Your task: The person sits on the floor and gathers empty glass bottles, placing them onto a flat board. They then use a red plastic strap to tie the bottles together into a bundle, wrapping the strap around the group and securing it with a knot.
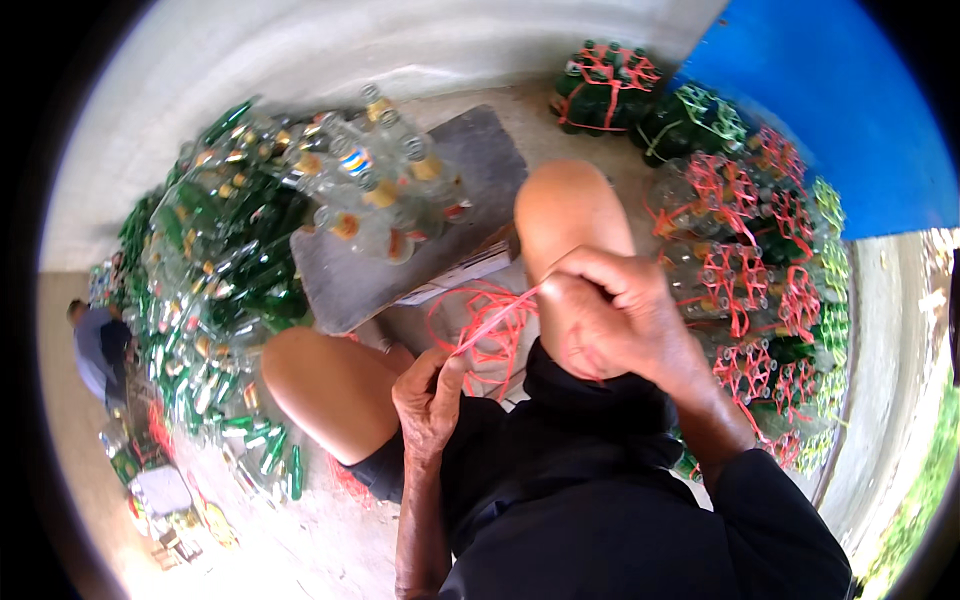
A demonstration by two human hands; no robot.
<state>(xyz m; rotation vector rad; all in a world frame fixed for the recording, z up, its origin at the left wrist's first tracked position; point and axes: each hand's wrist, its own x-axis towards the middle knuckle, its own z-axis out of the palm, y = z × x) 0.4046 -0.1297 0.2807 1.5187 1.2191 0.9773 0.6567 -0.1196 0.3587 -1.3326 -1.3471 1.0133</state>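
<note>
A pink plastic string (499, 316) runs taut between my two hands, above my lap. My left hand (429, 397) pinches its lower end between thumb and fingers. My right hand (611, 311), over my right thigh, grips the other end with curled fingers. Below the string, a loose tangle of the same pink string (480, 360) hangs or lies between my knees. Beyond it stands a low grey board (487, 157), and a cluster of clear glass bottles (401, 187) with gold and orange labels stands upright on its left part.
To the left spreads a big heap of green and clear bottles (225, 285). Bundles of bottles tied with pink string (731, 277) and green string (831, 315) line the right side, beside a blue panel (825, 112). A person (101, 349) is at the far left.
</note>
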